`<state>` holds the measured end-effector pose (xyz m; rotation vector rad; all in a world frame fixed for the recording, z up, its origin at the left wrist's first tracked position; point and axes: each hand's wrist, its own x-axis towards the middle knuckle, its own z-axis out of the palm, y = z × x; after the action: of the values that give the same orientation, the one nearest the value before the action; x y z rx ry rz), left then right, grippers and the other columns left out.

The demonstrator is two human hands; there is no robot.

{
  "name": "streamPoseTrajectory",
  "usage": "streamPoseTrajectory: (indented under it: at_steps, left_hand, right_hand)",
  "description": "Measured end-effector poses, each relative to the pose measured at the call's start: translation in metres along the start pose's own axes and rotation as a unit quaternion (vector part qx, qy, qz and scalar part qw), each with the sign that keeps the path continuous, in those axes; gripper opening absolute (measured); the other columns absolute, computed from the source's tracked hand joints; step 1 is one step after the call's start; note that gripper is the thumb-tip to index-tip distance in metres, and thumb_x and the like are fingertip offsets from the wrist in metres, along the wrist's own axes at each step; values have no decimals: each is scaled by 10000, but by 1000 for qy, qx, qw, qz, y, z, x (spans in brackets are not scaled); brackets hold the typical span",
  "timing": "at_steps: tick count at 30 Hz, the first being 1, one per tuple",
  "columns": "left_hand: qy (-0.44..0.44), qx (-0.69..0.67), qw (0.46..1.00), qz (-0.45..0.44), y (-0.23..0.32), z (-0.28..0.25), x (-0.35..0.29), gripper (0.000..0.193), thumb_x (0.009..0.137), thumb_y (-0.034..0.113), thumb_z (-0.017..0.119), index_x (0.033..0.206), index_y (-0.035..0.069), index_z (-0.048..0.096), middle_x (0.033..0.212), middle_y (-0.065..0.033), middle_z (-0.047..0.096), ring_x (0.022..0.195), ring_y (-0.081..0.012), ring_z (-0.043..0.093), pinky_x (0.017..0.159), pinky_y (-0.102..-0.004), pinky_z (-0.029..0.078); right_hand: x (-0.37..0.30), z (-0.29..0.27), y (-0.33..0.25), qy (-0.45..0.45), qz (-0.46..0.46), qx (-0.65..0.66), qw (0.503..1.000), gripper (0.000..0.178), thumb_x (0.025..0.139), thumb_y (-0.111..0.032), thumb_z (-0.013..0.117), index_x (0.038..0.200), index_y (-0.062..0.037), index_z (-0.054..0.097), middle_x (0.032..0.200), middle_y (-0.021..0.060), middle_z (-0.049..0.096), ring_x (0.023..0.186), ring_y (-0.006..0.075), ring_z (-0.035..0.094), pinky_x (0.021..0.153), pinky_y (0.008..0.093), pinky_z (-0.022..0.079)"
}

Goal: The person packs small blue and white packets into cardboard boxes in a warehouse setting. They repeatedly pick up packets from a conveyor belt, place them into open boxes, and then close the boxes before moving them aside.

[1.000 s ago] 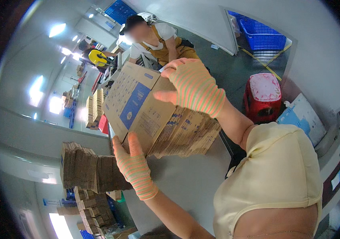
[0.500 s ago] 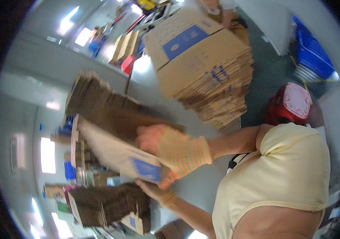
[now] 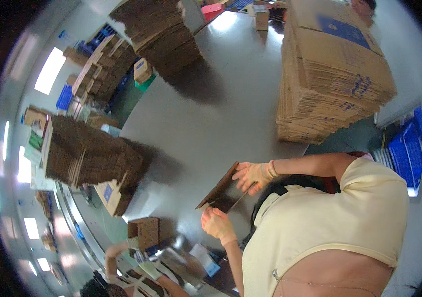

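Observation:
A small brown cardboard box (image 3: 219,187), partly opened out, is held close in front of my body at the near edge of the grey table. My left hand (image 3: 219,225) grips its lower end, with the fingers bent over the edge. At the upper end, my right hand (image 3: 253,178) holds the box with its fingers curled around the side. Both hands wear thin pale orange-yellow gloves, and bare fingertips show on the left one. The inside of the box is dark and mostly hidden.
Flattened cartons stand in a tall stack (image 3: 327,74) to the right. Other carton stacks rise at the far left (image 3: 164,37) and the left edge (image 3: 92,151) of the grey table (image 3: 196,119). Lower left, a co-worker's gloved hands (image 3: 149,270) are beside an open box (image 3: 144,232).
The cardboard came from beside the left stacks to close in front of my body, both hands on it. It now stands partly opened out. My view has turned, shifting the stacks.

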<state>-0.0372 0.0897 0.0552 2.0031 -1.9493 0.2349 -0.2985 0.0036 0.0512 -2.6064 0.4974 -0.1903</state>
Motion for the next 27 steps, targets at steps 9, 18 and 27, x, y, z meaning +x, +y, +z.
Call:
streamPoseTrajectory:
  at_steps: [9,18,27]
  left_hand:
    - [9,73,997,39,23,3,48,254,888,264,533,1000,68,649,1028,-91,583,975,-257,556,875,-477,429]
    - [-78,-30,995,48,-6,40,21,211,828,213,664,947,45,615,821,-8,591,837,-209,591,786,-380,476]
    - [-126,-786,380,-471,17,118,-44,451,899,318,648,1185,-12,535,1073,-89,611,900,-244,580,810,-390,498]
  right_hand:
    - [16,8,3,215,205,160,941,603,761,-229,724,1327,-181,521,1241,87,570,1215,301,445,1087,409,316]
    - [28,-6,3,317,185,93,925,631,730,-286,734,1292,-131,493,1335,105,475,1263,319,415,1075,463,313]
    - [3,47,26,-47,-173,-163,970,136,727,-227,633,701,-96,661,775,86,663,849,275,645,813,407,493]
